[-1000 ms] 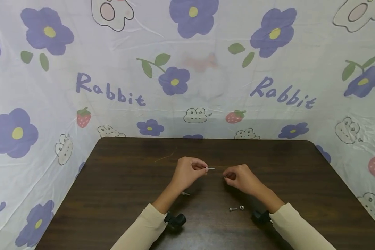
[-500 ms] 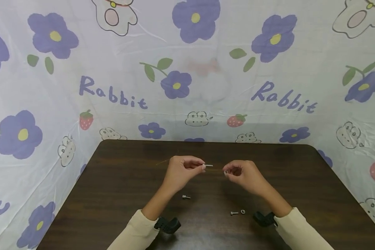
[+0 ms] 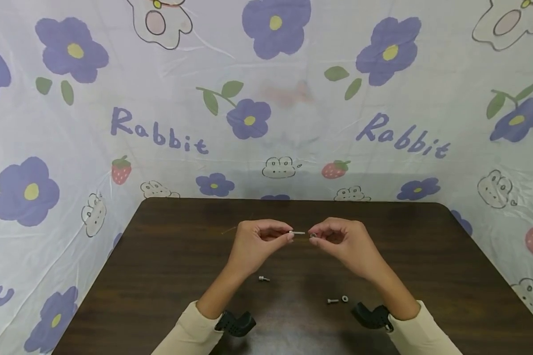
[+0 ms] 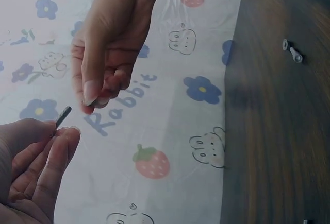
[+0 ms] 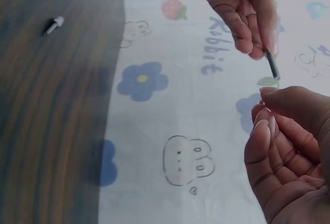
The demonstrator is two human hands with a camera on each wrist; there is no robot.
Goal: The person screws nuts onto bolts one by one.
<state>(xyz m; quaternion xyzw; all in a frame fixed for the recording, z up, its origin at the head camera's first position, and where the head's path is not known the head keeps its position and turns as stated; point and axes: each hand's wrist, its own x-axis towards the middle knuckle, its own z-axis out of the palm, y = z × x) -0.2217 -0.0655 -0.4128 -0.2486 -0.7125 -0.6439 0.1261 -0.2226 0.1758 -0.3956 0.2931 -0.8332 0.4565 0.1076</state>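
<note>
Thumb and fingertips of my left hand [image 3: 254, 246] pinch a bolt [image 3: 299, 232], its shaft pointing right. The threaded end of that bolt [image 4: 63, 116] shows in the left wrist view, while the fingers cover its other end. Facing it, my right hand [image 3: 348, 244] pinches a small metal nut [image 3: 313, 235] between thumb and fingertips. A narrow gap separates bolt tip and nut. Both hands are raised above the table. In the right wrist view the bolt [image 5: 272, 65] points towards the right fingertips, which mostly hide the nut.
On the dark wooden table [image 3: 182, 296] lies one bolt [image 3: 264, 279] below the left hand. Another bolt [image 3: 332, 301] lies beside a loose nut [image 3: 344, 299] nearer the right wrist. A patterned cloth [image 3: 293, 123] hangs behind the table's far edge.
My right hand has moved left and up, bringing the nut closer to the bolt's tip. The left hand has shifted a little left and up with its bolt.
</note>
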